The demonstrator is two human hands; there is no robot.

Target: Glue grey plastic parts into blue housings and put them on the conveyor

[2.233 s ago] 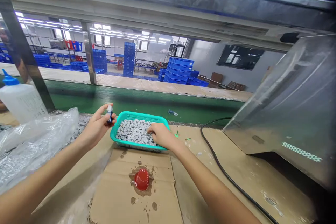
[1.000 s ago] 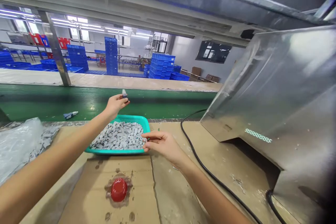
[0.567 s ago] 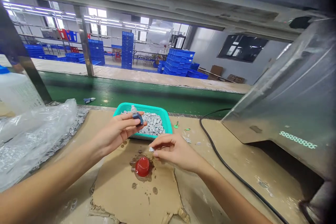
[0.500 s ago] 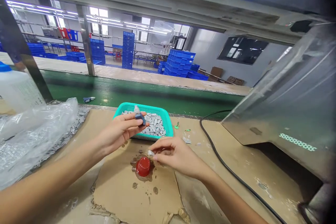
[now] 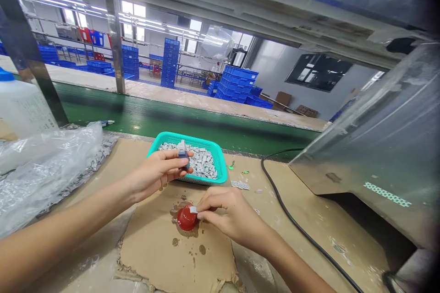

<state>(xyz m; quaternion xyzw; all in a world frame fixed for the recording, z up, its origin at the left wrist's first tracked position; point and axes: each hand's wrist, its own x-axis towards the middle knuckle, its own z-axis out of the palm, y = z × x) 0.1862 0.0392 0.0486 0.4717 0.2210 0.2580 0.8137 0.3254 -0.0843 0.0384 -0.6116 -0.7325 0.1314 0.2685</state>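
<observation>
2 bare hands are at work above a cardboard sheet [image 5: 182,261]. The left hand [image 5: 165,169] grasps a blue-and-grey piece [image 5: 183,154] between thumb and fingers, its light end pointing up, in front of the teal basket [image 5: 222,171] as the camera sees it. The right hand [image 5: 225,208] pinches 1 small grey piece [image 5: 193,209] between thumb and fingertips, right at the upper side of a glossy red cup-shaped object [image 5: 186,219] — whether the 2 touch, I cannot tell.

That red object sits on the cardboard in a dark wet patch, with more spots and drips scattered around it. Behind it, the basket holds a heap of loose grey pieces [image 5: 206,163]. To the right of the basket lie 2 small green bits [image 5: 231,166] and a ribbed grey strip [image 5: 240,185], and a black cable [image 5: 285,208] curves past them toward the lower right, beside a big metal housing [image 5: 371,146].

On the left, clear plastic wrap [image 5: 58,165] lies over and beside more grey pieces, near a white bottle [image 5: 22,107] with a blue cap. Another blue-and-grey part [image 5: 105,123] lies at the near edge of the green belt [image 5: 154,121]. Farther back — beyond the belt — stand stacks of blue crates [image 5: 237,83].
</observation>
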